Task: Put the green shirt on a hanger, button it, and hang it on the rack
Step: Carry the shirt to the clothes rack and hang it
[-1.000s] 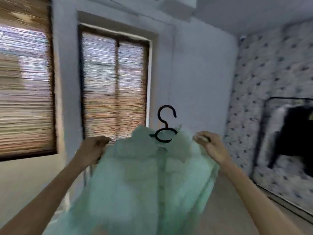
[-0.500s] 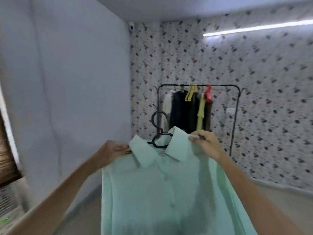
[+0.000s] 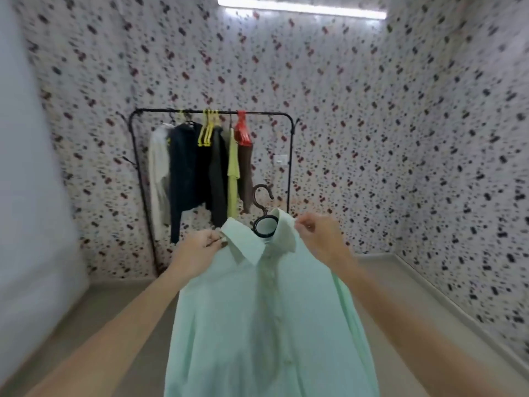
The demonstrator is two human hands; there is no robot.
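Observation:
The pale green shirt hangs in front of me on a black hanger, whose hook sticks up above the collar. Its front looks buttoned down the placket. My left hand pinches the shirt's left shoulder beside the collar. My right hand pinches the right shoulder. Straight ahead against the patterned wall stands the black clothes rack, still some way off.
On the rack hang a white garment, dark jackets, a yellow-green top, a brown item, plus yellow hangers and red hangers. Bare rail shows at its right end. A plain wall is on my left.
My view has swung right, from the window to the rack, which is now centred and nearer. Both hands keep the same hold on the shirt's shoulders.

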